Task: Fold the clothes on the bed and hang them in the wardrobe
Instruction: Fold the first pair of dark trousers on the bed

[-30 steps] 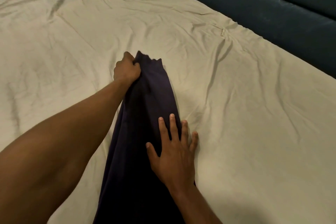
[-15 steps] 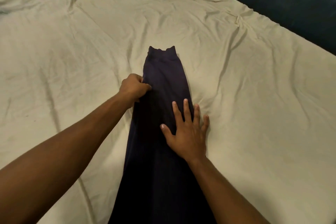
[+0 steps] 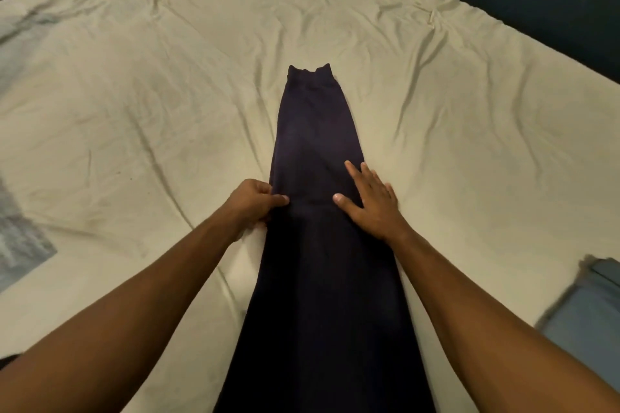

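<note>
A dark garment lies lengthwise down the centre of the frame on a bed. The left hand pinches its left edge; the right hand presses flat on it, fingers straight. Smoothing appears under way; folding end to end likely comes next. Blue cloth sits lower right.

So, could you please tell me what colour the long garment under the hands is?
The long garment is a plain dark navy, almost black, seen in the head view.
</note>
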`<state>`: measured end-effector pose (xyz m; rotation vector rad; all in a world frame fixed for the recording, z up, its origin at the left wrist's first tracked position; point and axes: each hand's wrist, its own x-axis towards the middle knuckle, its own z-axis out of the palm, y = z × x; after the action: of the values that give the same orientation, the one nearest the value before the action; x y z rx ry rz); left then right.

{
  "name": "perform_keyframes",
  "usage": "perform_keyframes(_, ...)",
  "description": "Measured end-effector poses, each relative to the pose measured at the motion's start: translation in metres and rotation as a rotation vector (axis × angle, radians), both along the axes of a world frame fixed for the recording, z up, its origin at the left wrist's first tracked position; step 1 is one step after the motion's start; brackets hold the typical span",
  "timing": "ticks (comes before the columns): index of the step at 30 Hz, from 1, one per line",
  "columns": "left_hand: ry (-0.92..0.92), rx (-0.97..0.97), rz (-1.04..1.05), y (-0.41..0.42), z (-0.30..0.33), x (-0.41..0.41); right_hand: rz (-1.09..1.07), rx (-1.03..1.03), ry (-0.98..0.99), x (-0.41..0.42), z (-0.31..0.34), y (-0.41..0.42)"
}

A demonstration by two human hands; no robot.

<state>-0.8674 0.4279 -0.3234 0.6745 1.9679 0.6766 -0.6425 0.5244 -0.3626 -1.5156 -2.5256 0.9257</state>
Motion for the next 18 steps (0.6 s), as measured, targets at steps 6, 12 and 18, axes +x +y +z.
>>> perform_keyframes(6,0.043,0.076,0.194,-0.040,-0.001,0.014,-0.010,-0.011,0.009,0.014,0.005,-0.043)
perform_keyframes(12,0.006,-0.181,-0.137,-0.112,0.017,0.043,0.029,0.022,-0.078,0.043,0.005,-0.108)
perform_keyframes(18,0.192,-0.089,0.017,-0.196,0.008,0.065,0.038,0.016,-0.107,0.070,0.012,-0.159)
